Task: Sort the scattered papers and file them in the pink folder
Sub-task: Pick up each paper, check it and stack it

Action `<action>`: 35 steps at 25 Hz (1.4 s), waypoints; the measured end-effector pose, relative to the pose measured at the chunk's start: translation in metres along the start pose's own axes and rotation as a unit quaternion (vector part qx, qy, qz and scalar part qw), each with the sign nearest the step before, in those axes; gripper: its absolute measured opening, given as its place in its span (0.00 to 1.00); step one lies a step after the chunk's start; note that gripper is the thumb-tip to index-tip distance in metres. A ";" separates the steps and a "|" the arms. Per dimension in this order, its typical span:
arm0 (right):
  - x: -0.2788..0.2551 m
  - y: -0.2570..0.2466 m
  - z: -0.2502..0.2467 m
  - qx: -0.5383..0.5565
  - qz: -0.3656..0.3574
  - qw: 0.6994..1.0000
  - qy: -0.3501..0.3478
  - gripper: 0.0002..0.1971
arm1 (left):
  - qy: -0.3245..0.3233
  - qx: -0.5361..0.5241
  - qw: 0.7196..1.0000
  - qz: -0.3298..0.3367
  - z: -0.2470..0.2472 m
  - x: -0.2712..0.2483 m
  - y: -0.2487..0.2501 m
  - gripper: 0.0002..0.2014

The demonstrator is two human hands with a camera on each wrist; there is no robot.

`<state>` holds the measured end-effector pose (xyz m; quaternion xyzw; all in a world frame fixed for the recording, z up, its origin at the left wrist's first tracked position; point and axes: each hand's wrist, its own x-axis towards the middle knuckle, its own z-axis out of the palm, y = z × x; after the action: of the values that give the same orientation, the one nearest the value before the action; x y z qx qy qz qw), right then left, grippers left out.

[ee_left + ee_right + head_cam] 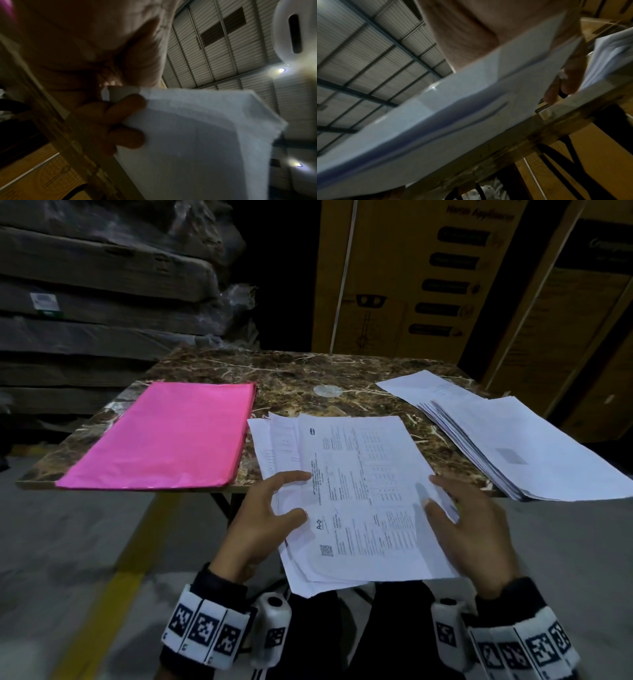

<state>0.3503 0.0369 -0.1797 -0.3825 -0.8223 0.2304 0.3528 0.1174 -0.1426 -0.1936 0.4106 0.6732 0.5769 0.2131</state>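
Both hands gripping my loose sheaf (359, 501): left hand (263, 522), right hand (469, 525) | long axis running away from me, overhanging table (308, 378) | pink folder (164, 436) lying left, probably closed

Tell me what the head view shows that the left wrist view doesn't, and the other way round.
Only the head view shows the closed pink folder on the table, the second paper pile at the right, and the right hand. Only the left wrist view shows fingers curled under the sheets, plus the roof. Both show the left hand gripping the paper stack.
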 end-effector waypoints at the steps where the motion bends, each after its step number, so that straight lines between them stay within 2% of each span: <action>1: -0.006 0.001 -0.001 0.016 0.027 0.999 -0.022 0.19 | -0.017 -0.004 1.000 -0.006 0.000 -0.001 -0.001 0.25; 3: -0.016 0.003 0.001 0.071 0.050 0.995 -0.045 0.19 | -0.034 -0.018 0.999 -0.013 0.003 -0.002 -0.005 0.22; 5: -0.020 0.005 0.003 0.127 0.058 0.989 -0.049 0.18 | -0.024 -0.030 0.999 -0.017 0.007 -0.005 -0.007 0.20; 9: -0.019 0.004 0.004 0.238 0.075 0.964 -0.096 0.13 | -0.030 0.009 1.000 -0.002 0.009 -0.005 -0.009 0.25; 12: -0.011 -0.004 0.001 0.238 0.037 0.965 -0.107 0.12 | -0.041 0.052 0.997 0.029 0.004 -0.002 0.000 0.26; 14: -0.001 -0.015 -0.005 0.240 0.008 0.967 -0.083 0.13 | -0.025 0.063 0.996 0.065 0.001 0.004 0.016 0.25; 18: 0.025 -0.041 -0.020 0.235 -0.099 0.967 0.027 0.12 | 0.064 0.027 0.981 0.182 -0.003 0.024 0.058 0.25; 20: 0.038 -0.046 -0.020 0.234 -0.136 0.961 0.055 0.12 | 0.097 0.017 0.970 0.224 -0.003 0.037 0.073 0.25; 23: 0.054 -0.045 -0.004 0.226 -0.114 0.967 0.018 0.14 | 0.102 0.044 0.965 0.236 0.001 0.056 0.075 0.25; 25: 0.058 -0.046 0.006 0.226 -0.103 0.969 0.017 0.17 | 0.104 0.058 0.962 0.245 0.007 0.061 0.072 0.26; 27: 0.060 -0.053 0.007 0.213 -0.132 0.967 0.051 0.18 | 0.114 0.072 0.952 0.274 0.013 0.060 0.076 0.26; 30: 0.065 -0.066 0.001 0.189 -0.219 0.951 0.105 0.13 | 0.142 0.094 0.924 0.342 0.017 0.062 0.085 0.25; 32: 0.068 -0.066 0.003 0.177 -0.246 0.948 0.099 0.15 | 0.156 0.106 0.910 0.368 0.017 0.068 0.086 0.24; 35: 0.070 -0.053 0.016 0.160 -0.226 0.959 0.053 0.19 | 0.134 0.097 0.923 0.347 0.019 0.077 0.074 0.25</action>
<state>0.2816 0.0586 -0.1280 -0.1371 -0.8197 0.2528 0.4954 0.1110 -0.0696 -0.1134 0.5560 0.5634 0.5962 -0.1342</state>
